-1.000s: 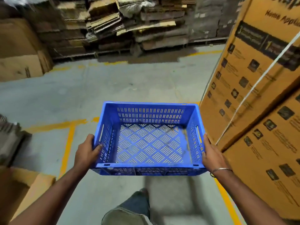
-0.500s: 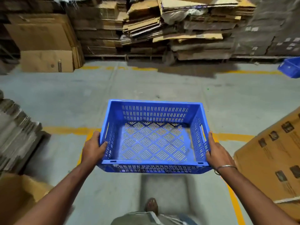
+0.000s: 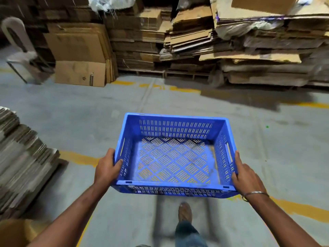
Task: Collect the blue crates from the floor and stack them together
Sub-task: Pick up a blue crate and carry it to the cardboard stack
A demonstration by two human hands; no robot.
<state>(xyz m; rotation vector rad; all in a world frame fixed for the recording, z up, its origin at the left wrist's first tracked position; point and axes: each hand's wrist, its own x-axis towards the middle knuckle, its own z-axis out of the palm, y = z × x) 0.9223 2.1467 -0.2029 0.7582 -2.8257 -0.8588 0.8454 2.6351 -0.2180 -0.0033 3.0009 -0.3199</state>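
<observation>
An empty blue crate (image 3: 173, 158) with slotted walls and a lattice bottom hangs level in front of me, above the grey concrete floor. My left hand (image 3: 106, 168) grips its left side wall near the front corner, thumb over the rim. My right hand (image 3: 244, 172) holds the right side wall the same way, with a metal bangle on that wrist. No other blue crate shows in this view.
Stacks of flattened cardboard (image 3: 231, 41) on pallets line the far side. A cardboard pile (image 3: 21, 157) stands at my left and a brown box (image 3: 16, 232) at the bottom left. Yellow floor lines (image 3: 80, 157) cross under the crate. My foot (image 3: 185, 213) is below it.
I have turned left and walked forward with the crate in both hands. The large printed carton at the right and the distant blue crate have left the view; the cardboard stacks are nearer.
</observation>
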